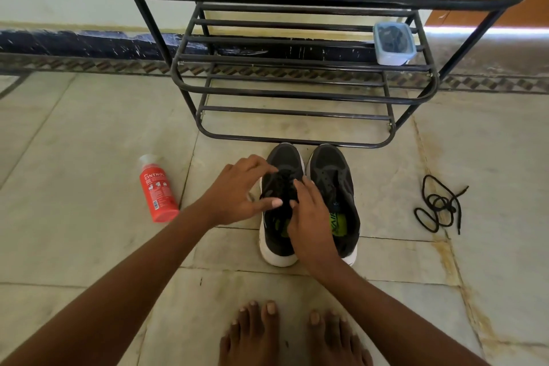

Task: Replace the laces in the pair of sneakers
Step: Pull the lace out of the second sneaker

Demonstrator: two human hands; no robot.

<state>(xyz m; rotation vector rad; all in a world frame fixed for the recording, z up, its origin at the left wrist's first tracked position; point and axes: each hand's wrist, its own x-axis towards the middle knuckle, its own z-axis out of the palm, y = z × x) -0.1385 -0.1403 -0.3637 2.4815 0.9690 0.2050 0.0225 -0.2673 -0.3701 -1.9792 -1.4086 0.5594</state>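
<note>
Tiled floor (89,128): bottle (158,189), rack (297,92), loose lace (439,205)

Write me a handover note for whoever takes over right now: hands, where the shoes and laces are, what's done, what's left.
Hands: left hand and right hand both work the lace on the left sneaker; exact grip unclear.
Things: right sneaker beside it, eyelets bare. One loose black lace lies on the floor to the right.
Done: right sneaker unlaced.
Left: finish the left sneaker's lace, then lace both.
</note>
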